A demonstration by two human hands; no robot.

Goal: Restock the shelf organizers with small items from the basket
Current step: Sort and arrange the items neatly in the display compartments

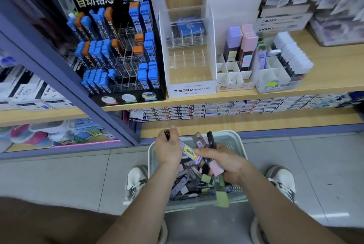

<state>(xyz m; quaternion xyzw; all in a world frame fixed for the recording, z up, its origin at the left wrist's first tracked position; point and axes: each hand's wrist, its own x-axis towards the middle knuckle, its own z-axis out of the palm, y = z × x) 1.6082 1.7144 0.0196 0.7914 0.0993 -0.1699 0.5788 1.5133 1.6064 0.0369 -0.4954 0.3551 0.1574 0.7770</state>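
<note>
A pale green basket [235,138] stands on the floor between my feet, full of small lead cases in purple, black, pink and green. My left hand [167,147] hovers over its left rim and grips a thin black case [167,134] and one end of a purple and yellow case [190,152]. My right hand [224,162] holds a bundle of several cases over the basket, among them a pink-capped one [216,167] and a green one [221,194]. Above, the wooden shelf carries a black lead display [118,47], a clear MONO organizer [189,88] and white divided organizers [234,76].
A purple-blue shelf post [59,70] slants down at the left. Boxed stock fills the shelf [216,111] under the organizers. My white shoes [136,181] flank the basket on the grey tiled floor [59,174]. More goods sit on the left shelves.
</note>
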